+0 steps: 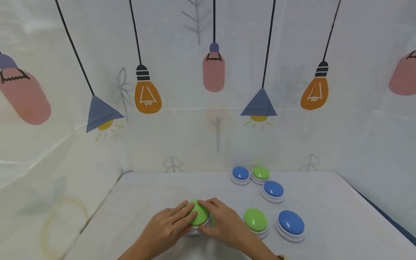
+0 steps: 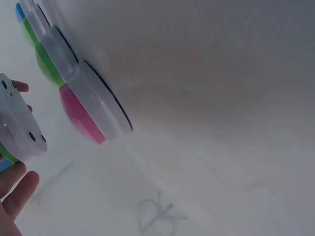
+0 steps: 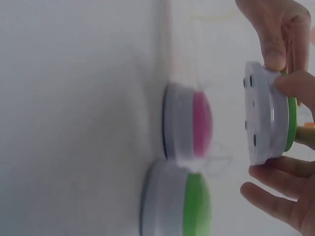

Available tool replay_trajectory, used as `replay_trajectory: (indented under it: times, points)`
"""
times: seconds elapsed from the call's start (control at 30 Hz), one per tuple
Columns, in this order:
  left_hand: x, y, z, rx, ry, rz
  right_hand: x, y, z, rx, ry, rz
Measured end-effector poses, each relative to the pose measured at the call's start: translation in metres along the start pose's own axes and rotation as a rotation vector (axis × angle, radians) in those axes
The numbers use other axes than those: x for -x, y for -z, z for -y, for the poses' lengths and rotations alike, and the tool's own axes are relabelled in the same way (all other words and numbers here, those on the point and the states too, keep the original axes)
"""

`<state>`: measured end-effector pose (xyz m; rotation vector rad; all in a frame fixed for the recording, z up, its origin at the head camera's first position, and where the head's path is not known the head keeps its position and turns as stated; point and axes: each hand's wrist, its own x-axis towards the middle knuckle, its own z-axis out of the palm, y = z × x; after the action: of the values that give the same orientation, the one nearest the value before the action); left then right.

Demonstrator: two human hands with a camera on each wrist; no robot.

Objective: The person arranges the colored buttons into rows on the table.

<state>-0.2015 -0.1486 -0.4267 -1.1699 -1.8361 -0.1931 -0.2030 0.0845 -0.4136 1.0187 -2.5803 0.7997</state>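
Both hands hold a green push button (image 1: 200, 215) with a white base, raised above the table. The left hand (image 1: 165, 224) lays its fingers over the green dome, and in the right wrist view its thumb presses the base's side. The right hand (image 1: 225, 223) grips the button from the other side, thumb and fingers around the rim. The wrist views show the flat white underside (image 3: 256, 115) with dark holes. Below it on the table stands a pink push button (image 3: 201, 125), beside another green push button (image 3: 197, 204). In the head view the hands hide the pink one.
Right of the hands stand a green button (image 1: 255, 220) and a blue button (image 1: 291, 222). Farther back are two blue buttons (image 1: 273, 189) and a green one (image 1: 261, 173). A white cloth with printed lamps hangs behind the white table (image 1: 146, 191).
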Motion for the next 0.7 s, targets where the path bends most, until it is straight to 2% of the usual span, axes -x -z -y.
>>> replay_trajectory:
  times: [0.13,0.3,0.4,0.57,0.7]
  points:
    - [0.009,0.009,-0.01,0.017,-0.012,-0.011,0.01,-0.009,0.009,-0.032,0.014,-0.003]
    - [0.024,0.012,-0.016,-0.012,-0.072,-0.044,0.019,-0.021,0.015,0.015,0.099,-0.024]
    - [0.034,0.013,-0.02,-0.009,-0.07,-0.037,0.021,-0.026,0.019,0.014,0.09,0.049]
    - [0.044,0.02,-0.029,0.059,0.012,0.056,0.022,-0.029,0.026,-0.023,-0.014,0.222]
    - [0.047,0.024,-0.031,0.085,0.039,0.119,0.022,-0.03,0.029,-0.06,-0.09,0.308]
